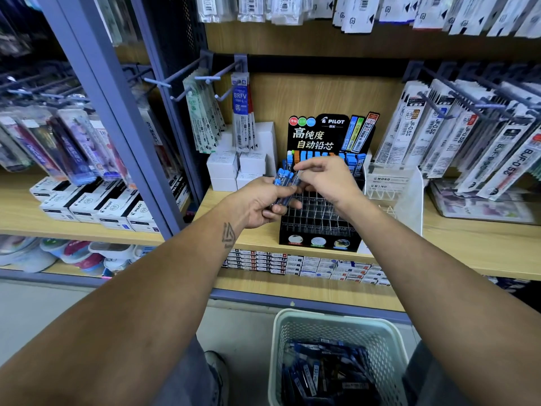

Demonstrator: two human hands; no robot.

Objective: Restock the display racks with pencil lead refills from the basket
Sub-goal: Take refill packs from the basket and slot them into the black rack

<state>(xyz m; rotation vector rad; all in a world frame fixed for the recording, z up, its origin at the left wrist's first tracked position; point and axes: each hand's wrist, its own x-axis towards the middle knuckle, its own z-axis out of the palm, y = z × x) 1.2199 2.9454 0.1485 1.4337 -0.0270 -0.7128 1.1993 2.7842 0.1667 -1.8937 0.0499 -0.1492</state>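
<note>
Stationery shop shelving in pale wood (468,244) with blue-grey metal uprights fills the view, seen from above through a head camera. At the centre, on the middle shelf, stands a black Pilot display rack (319,224) with a grid of small clear slots; only its back row, at 12 o'clock, holds upright blue and orange lead refill tubes (354,162). In front of the rack, the left hand (260,205) grips a small bundle of blue-capped lead refill tubes (282,183), fingers curled round them. The right hand (325,178) reaches in from 3 o'clock, its thumb and fingertips pinching one tube of that bundle at its upper end. At 6 o'clock, on the floor, sits a pale green mesh basket (281,341) holding a loose heap of more blue refill tubes. White boxes (222,168) sit at 10 o'clock of the rack, and hanging pen refill packs (439,136) are at 2 o'clock.
</note>
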